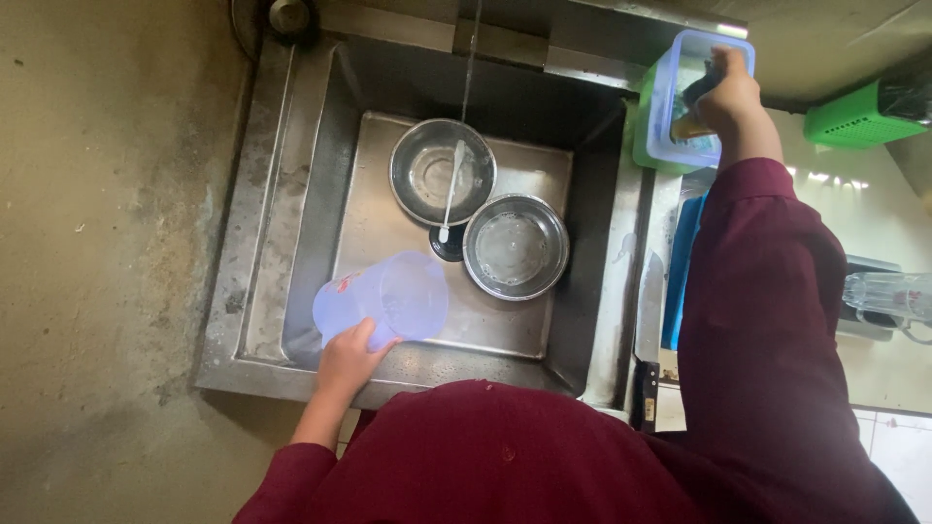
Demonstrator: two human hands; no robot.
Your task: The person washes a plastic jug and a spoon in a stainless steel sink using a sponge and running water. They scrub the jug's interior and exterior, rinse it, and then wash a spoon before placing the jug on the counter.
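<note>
My left hand (348,357) grips a translucent lilac plastic jug (388,299), held on its side over the near left part of the steel sink (291,223). My right hand (728,92) reaches far right and holds a dark and yellow object, likely a scrubbing sponge (691,114), inside a clear lidless plastic box (680,58) beside the sink. Two steel bowls lie in the basin: one (442,173) under a thin stream of tap water with a white spoon (452,194) in it, the other (515,245) beside it.
A knife (648,340) lies on the sink's right rim. A blue board (680,262) stands next to it. A green basket (859,114) and a clear glass item (888,296) sit on the right counter. A bare concrete counter spreads left.
</note>
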